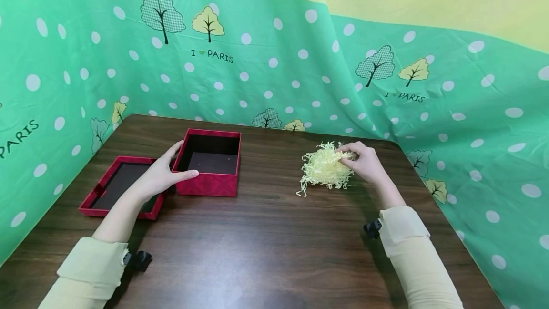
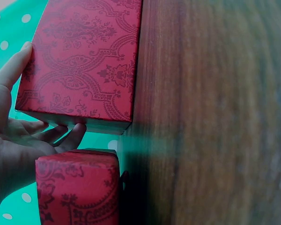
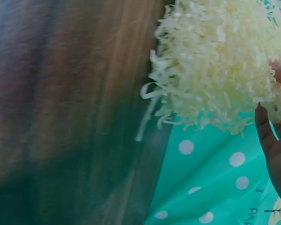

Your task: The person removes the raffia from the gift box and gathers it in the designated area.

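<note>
A red patterned gift box [image 1: 208, 184] with a dark inside stands upright on the table, its top uncovered. My left hand [image 1: 160, 175] holds it at the near left corner, thumb along the front rim and fingers against the left side. In the left wrist view the patterned box front [image 2: 84, 61] shows, with the hand [image 2: 14, 126] at its edge. A fluffy heap of pale yellow shredded paper [image 1: 324, 168] lies on the right of the table. My right hand [image 1: 364, 162] pinches strands at its right side; the right wrist view shows fingertips in the shredded paper [image 3: 215, 65].
The box's red-rimmed lid [image 1: 116, 185] lies inside-up just left of the box, partly under my left forearm. Everything rests on a dark wooden table [image 1: 266, 247]. A green dotted cloth [image 1: 274, 70] hangs behind and around the table's far and side edges.
</note>
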Tool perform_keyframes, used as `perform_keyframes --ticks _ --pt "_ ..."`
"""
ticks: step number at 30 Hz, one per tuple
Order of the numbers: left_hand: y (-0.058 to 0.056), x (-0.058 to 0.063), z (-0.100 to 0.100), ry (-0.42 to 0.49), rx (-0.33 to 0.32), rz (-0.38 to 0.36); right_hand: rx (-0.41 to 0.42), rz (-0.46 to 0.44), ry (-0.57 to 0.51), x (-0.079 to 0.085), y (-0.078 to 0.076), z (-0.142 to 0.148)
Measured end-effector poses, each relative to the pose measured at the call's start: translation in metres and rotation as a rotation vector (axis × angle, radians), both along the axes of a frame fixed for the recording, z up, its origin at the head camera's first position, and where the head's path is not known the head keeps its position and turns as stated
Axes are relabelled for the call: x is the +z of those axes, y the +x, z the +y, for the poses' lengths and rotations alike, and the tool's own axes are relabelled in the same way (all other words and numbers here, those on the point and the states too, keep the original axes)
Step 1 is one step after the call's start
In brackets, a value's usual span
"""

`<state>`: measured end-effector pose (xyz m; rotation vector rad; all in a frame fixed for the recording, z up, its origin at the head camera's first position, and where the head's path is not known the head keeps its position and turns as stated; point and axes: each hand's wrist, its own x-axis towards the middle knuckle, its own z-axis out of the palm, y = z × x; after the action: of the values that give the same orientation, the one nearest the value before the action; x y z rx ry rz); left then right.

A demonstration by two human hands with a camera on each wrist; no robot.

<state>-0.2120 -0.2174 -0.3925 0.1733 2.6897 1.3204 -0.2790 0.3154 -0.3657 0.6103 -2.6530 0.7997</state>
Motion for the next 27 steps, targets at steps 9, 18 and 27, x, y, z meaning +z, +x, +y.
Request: perform_keyframes --ticks 9,18,27 --pt "0.000 -0.002 0.000 0.000 0.001 0.003 0.052 -0.088 0.027 -0.021 -0.001 0.005" --pt "0.001 0.001 0.001 0.013 0.003 0.001 0.090 -0.095 0.041 -0.023 0.006 0.007" --pt "0.002 0.000 0.000 0.012 0.004 -0.001 0.098 0.010 -0.002 -0.016 0.014 0.008"
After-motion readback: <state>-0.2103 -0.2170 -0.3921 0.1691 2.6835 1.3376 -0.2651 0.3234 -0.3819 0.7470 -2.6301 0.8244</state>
